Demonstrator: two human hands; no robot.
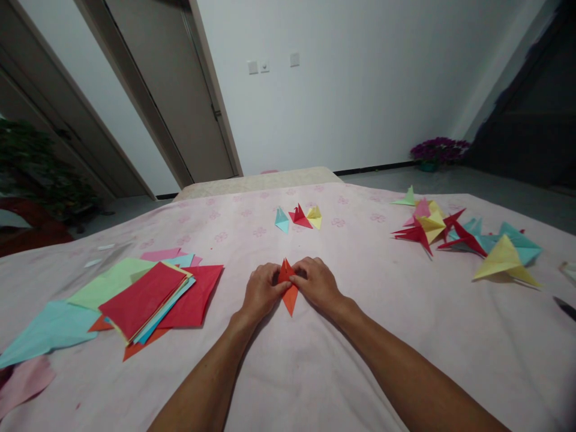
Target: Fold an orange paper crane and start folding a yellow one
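Currently left hand (263, 289) and right hand (320, 282) are pinching one seemingly part-folded orange paper diamond (291, 301), finished-looking multicoloured paper birds (299, 217) sitting beyond and rightward, flat coloured paper pieces (141, 300) lying leftward.

A: What's mid-view?
B: L hand (263, 289) & R hand (318, 283) pinch orange folded paper (290, 298), narrow tip sticking out btwn them
A: Elsewhere?
B: Colored paper stack (144, 294) on L, 3 sm folded pcs (299, 218) beyond, folded-paper cluster (463, 240) on R, all on pink cloth (292, 378)
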